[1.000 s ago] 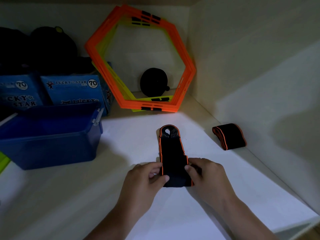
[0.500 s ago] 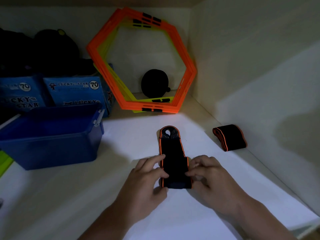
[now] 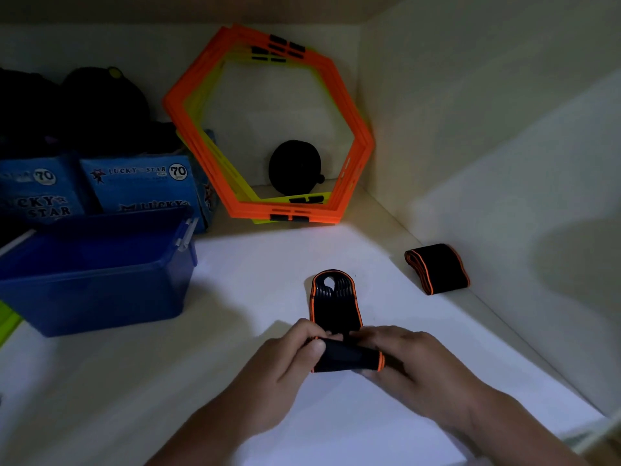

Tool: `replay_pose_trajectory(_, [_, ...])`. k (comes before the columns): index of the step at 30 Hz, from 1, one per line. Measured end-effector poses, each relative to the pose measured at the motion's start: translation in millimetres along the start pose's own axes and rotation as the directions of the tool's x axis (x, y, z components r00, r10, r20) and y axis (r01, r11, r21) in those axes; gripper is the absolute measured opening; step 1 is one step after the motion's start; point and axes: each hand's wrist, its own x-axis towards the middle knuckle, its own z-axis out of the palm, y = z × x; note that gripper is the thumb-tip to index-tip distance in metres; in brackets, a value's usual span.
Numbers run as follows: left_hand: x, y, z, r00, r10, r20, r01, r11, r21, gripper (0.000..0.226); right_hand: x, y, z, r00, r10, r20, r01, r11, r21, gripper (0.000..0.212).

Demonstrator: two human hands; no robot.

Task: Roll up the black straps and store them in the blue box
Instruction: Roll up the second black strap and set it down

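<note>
So, going left to right: the blue box (image 3: 97, 267) sits open on the white shelf (image 3: 168, 381) at the left, well apart from where I'm working, with a couple of blue Lucky Star cartons (image 3: 134, 183) behind it. The orange hexagon frames (image 3: 359, 142) lean against the back wall, not in the way.

Middle of the shelf is the strap (image 3: 336, 304) I'm on, black with orange edging. Its near end is turned over into a short roll and the far end lies flat, pointing away from me. My left hand (image 3: 285, 371) is closed on the left end of the roll, thumb on top. My right hand (image 3: 413, 361) is closed on the right end, fingers wrapped under it. So both hands are clamped on the same roll, close together, with just the roll between them.

Off to the right, near the side wall, is a second strap (image 3: 437, 269) that looks already folded or rolled, not boxed yet.

What could go wrong, as I see it: the roll is only a turn or so deep, so if either hand eases off it'll probably spring open. If one side winds tighter than the other, I'd guess it cones out and the orange edges stop lining up. And the carry to the box is long enough that a loose roll could unwind on the way.
</note>
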Motion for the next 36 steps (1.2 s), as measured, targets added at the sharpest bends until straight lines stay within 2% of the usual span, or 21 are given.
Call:
replay_pose_trajectory(3, [1.1, -4.8, -2.6, 0.995, -0.054, 0.089, 0.067, 0.988, -0.139, 0.042, 1.8, -0.5, -2.3, 0.996, 0.081, -0.043, -0.078, 0.995, 0.06, 0.021])
replay_pose_trajectory(4, [1.7, -6.8, -2.8, 0.995, -0.059, 0.076, 0.068, 0.99, -0.122, 0.047, 2.9, 0.6, -3.4, 0.992, 0.121, -0.045, -0.117, 0.99, 0.077, 0.016])
replay_pose_trajectory(6, [6.5, -9.9, -2.0, 0.998, -0.052, -0.018, 0.052, 0.998, -0.028, 0.04, 6.4, 0.5, -4.8, 0.982, 0.186, -0.041, -0.181, 0.978, 0.104, 0.012])
replay_pose_trajectory(10, [21.2, -8.7, -0.5, 0.988, -0.058, -0.146, 0.077, 0.988, 0.135, 0.023, 16.7, 1.9, -2.1, 0.974, 0.221, -0.047, -0.209, 0.959, 0.192, 0.037])
replay_pose_trajectory(12, [28.7, -8.7, 0.0, 0.983, -0.08, -0.166, 0.106, 0.982, 0.156, 0.021, 23.1, 5.0, -1.3, 0.962, 0.261, -0.081, -0.238, 0.947, 0.216, 0.034])
replay_pose_trajectory(17, [47.6, -12.5, 3.3, 0.966, -0.124, -0.229, 0.174, 0.961, 0.213, 0.045, 41.5, 8.3, 0.9, 0.928, 0.355, -0.111, -0.326, 0.92, 0.218, 0.044])
replay_pose_trajectory(23, [61.7, -17.5, 5.5, 0.949, -0.086, -0.303, 0.231, 0.843, 0.485, 0.034, 56.6, 9.8, 12.6, 0.875, 0.433, -0.216, -0.455, 0.888, -0.06, 0.043])
replay_pose_trajectory(26, [68.7, -12.3, 6.3, 0.948, -0.148, -0.28, 0.286, 0.783, 0.552, 0.04, 60.9, 5.7, 16.4, 0.849, 0.442, -0.288, -0.49, 0.864, -0.118, 0.028])
replay_pose_trajectory(29, [75.1, -5.2, 6.0, 0.948, -0.216, -0.235, 0.315, 0.753, 0.578, 0.04, 63.2, 6.1, 17.3, 0.844, 0.45, -0.291, -0.51, 0.841, -0.18, 0.028])
replay_pose_trajectory(32, [78.5, 2.1, 4.7, 0.929, -0.301, -0.215, 0.369, 0.778, 0.508, 0.037, 64.8, 4.4, 14.0, 0.837, 0.503, -0.213, -0.536, 0.832, -0.142, 0.029])
replay_pose_trajectory(36, [80.2, 14.9, 10.7, 0.888, -0.419, -0.19, 0.441, 0.893, 0.095, 0.021, 61.5, 4.7, 3.3, 0.811, 0.568, -0.138, -0.565, 0.822, 0.07, 0.029])
